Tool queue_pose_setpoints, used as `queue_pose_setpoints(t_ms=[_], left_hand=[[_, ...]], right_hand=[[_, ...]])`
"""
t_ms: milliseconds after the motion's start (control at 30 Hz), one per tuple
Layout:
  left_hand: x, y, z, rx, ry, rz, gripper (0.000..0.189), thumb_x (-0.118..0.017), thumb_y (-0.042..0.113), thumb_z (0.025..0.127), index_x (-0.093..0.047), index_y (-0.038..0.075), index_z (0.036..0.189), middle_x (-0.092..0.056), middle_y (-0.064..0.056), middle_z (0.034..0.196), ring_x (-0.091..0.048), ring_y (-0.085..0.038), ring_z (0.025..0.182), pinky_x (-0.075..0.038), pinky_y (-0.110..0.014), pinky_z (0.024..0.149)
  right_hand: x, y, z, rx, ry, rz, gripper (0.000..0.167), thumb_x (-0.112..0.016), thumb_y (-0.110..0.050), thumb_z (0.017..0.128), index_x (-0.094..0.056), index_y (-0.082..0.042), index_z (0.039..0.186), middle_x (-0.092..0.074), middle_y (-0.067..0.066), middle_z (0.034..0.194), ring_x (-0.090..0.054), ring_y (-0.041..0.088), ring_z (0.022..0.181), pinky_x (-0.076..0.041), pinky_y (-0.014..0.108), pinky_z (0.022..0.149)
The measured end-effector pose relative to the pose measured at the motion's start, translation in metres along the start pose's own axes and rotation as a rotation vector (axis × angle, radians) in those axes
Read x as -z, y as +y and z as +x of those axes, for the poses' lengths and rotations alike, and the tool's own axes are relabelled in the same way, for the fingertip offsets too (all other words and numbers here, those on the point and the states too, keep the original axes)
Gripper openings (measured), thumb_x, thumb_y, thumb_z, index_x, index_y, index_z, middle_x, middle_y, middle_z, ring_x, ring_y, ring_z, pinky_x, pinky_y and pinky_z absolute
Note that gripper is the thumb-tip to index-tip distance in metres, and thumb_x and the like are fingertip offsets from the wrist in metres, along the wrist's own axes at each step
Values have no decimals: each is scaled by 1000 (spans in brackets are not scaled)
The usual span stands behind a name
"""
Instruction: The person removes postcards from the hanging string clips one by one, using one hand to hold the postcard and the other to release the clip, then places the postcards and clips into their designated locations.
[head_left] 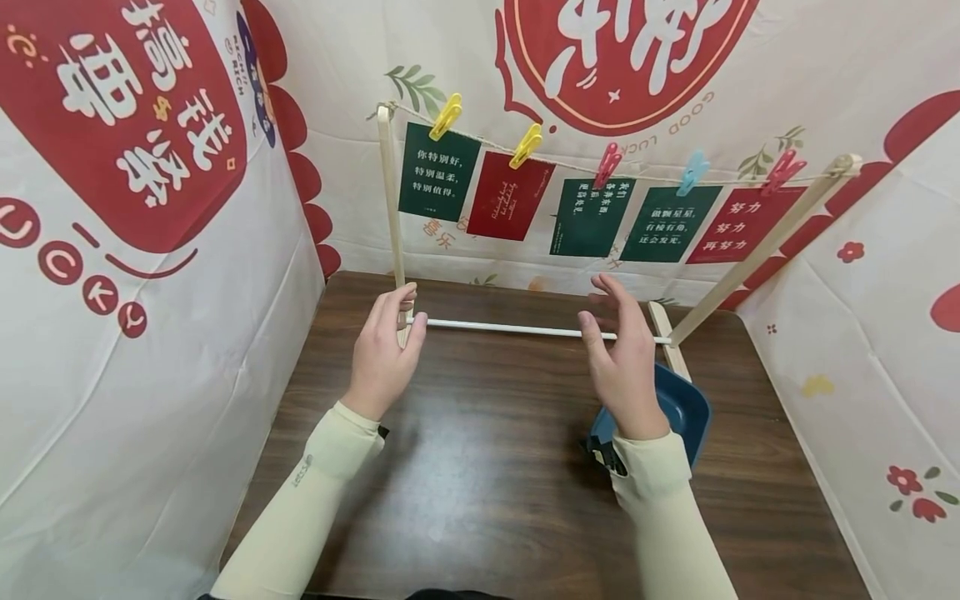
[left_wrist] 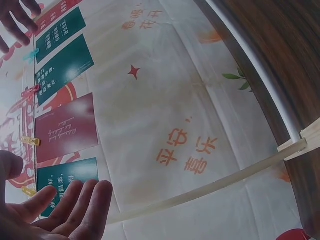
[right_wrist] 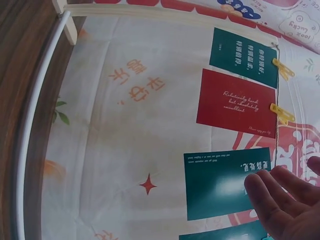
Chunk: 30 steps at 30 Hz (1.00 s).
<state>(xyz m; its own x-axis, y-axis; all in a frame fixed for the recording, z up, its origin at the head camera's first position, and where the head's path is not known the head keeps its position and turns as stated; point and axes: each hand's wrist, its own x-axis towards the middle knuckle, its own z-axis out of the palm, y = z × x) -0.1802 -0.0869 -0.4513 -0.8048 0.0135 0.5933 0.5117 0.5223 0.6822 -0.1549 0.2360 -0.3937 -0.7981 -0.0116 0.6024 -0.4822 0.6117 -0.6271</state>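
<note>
My left hand (head_left: 384,350) hovers by the foot of the left wooden post (head_left: 393,200), its fingers loosely bent around nothing. My right hand (head_left: 626,371), fingers relaxed and holding nothing, is above the table near the right end of a white rod (head_left: 502,327). Behind them several cards hang from a string between two posts: a green card (head_left: 431,196), a red card (head_left: 504,212), two more green cards and a red card (head_left: 742,233) at the right. Yellow clothespins (head_left: 447,117), pink clothespins (head_left: 607,165) and a light-blue clothespin (head_left: 693,172) sit along the string.
A blue tray (head_left: 693,404) stands on the brown table (head_left: 465,467), partly hidden under my right hand and wrist. The right wooden post (head_left: 761,250) leans outward from its base. Printed white cloth (head_left: 337,50) encloses the table at the back and sides.
</note>
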Motion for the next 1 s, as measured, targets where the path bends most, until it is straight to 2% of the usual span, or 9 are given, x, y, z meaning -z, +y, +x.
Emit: queue_pose_setpoints(t_ms=[100, 267, 333, 433, 633, 733, 933, 1000], left_hand=[[-1, -1, 1, 15, 1, -19, 42, -62, 19, 110, -57, 1, 148, -63, -17, 136, -66, -29, 123, -60, -44, 99], [-1, -2, 4, 34, 2, -54, 42, -61, 20, 111, -56, 1, 148, -62, -16, 141, -66, -31, 124, -61, -45, 95], [-1, -3, 6, 40, 12, -59, 42, -62, 19, 110, -56, 1, 148, -62, -17, 141, -67, -33, 123, -62, -48, 93], [-1, -4, 11, 47, 29, -44, 41, -62, 19, 110, -56, 2, 147, -63, -17, 140, -67, -30, 122, -62, -47, 92], [-1, -6, 20, 64, 32, -50, 42, -61, 21, 112, -55, 2, 149, -62, -14, 141, -67, -25, 121, -62, -45, 94], [-2, -7, 21, 73, 33, -60, 43, -61, 21, 111, -55, 2, 149, -62, -15, 142, -67, -26, 121, -62, -45, 93], [-3, -9, 21, 101, 22, -67, 43, -61, 21, 111, -54, 2, 150, -62, -16, 142, -67, -26, 121, -62, -44, 92], [-3, -10, 21, 106, 19, -69, 43, -61, 21, 112, -54, 2, 149, -62, -16, 142, -67, -27, 121, -62, -44, 92]], right_hand=[[-1, -3, 4, 10, 6, 10, 56, -66, -11, 110, -48, -15, 162, -57, 5, 157, -63, 22, 132, -58, 48, 101], [-4, -8, 11, 28, 15, 32, 54, -65, -12, 110, -49, -15, 161, -57, 3, 157, -64, 23, 132, -55, 27, 102], [-5, -10, 13, 33, 17, 43, 53, -65, -12, 110, -49, -14, 161, -57, 3, 157, -64, 23, 132, -53, 24, 102], [-6, -12, 16, 39, 22, 56, 53, -66, -11, 110, -50, -12, 160, -57, 4, 157, -64, 24, 131, -54, 27, 104], [-9, -15, 22, 45, 32, 62, 52, -66, -11, 109, -50, -10, 159, -57, 4, 156, -64, 25, 130, -58, 55, 102], [-10, -16, 24, 52, 32, 70, 52, -66, -12, 109, -51, -9, 158, -58, 5, 156, -65, 25, 130, -57, 61, 99], [-12, -18, 29, 57, 35, 80, 51, -66, -12, 109, -52, -10, 158, -59, 5, 155, -65, 25, 129, -58, 59, 99], [-13, -17, 30, 54, 38, 76, 51, -67, -10, 108, -52, -10, 157, -59, 5, 155, -65, 25, 128, -58, 53, 100]])
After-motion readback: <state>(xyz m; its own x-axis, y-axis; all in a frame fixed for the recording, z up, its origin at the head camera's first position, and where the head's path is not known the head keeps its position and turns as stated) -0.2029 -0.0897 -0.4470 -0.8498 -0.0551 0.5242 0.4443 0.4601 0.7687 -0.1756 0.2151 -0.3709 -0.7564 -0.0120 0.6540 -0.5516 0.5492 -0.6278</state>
